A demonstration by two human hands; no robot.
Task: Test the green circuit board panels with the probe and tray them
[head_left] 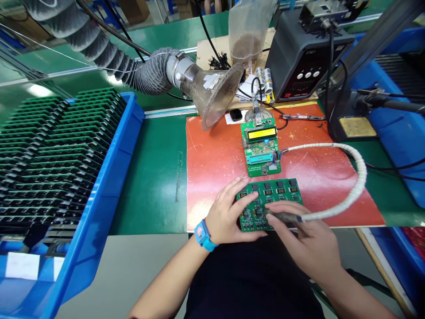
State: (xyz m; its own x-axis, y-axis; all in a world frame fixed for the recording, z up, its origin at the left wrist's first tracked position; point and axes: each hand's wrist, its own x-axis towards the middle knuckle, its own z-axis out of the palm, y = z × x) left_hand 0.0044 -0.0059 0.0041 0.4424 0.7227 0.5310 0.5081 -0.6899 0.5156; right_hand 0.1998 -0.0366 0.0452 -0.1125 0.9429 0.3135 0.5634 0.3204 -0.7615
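A green circuit board (282, 185) with rows of small digit displays and chips lies at the front of the red mat. My left hand (229, 210) grips its left end, fingers spread over the top and thumb along the near edge. My right hand (310, 239) pinches a dark probe (287, 217) at the end of a white wrapped cable (360, 177). The probe's tip is over the board's middle; my fingers hide whether it touches. That cable runs from a programmer board (260, 170), which has a lit yellow screen (262, 133) and lies just behind.
On the left stands a blue bin (116, 146) packed with circuit boards (59, 155). A fume extraction hood (217, 97) hangs over the mat's back edge. Behind on the right are a soldering station (308, 57), tweezers (303, 117) and a sponge holder (358, 127).
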